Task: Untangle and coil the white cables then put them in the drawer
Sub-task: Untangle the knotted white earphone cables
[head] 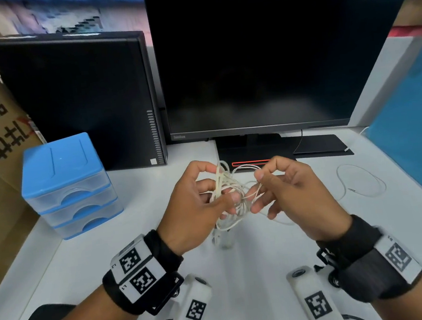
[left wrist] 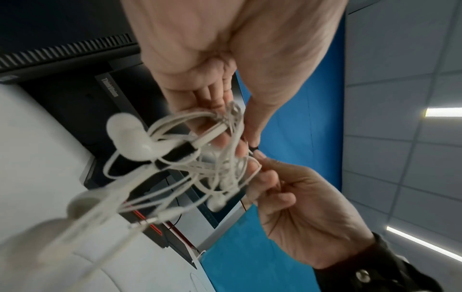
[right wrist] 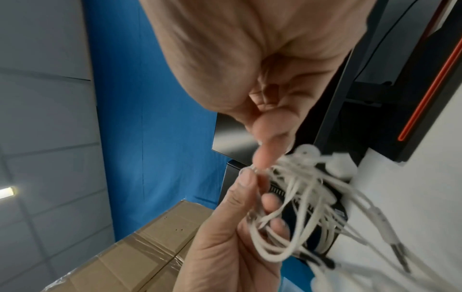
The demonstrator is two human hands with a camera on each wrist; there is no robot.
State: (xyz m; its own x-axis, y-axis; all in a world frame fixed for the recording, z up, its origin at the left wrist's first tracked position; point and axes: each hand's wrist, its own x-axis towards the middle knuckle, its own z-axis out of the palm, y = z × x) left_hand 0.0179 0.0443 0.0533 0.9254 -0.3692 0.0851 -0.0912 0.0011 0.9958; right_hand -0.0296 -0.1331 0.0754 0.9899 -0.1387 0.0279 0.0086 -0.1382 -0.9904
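Both hands [head: 233, 193] are pinching strands of the tangled white cables [head: 230, 196] in front of the monitor [head: 267, 59]. Pulling hard is likely tightening knots, or straining the earbuds [left wrist: 130, 136].

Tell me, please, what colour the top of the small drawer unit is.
Blue; the drawer unit has a blue top over clear drawers, best seen in the head view.

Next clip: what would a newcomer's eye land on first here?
The knot of white cables, held up over the desk between both hands: the left hand grips the bundle, the right hand pinches a strand. Next, the blue drawer unit at left, drawers shut, and a loose white cable lying at right.
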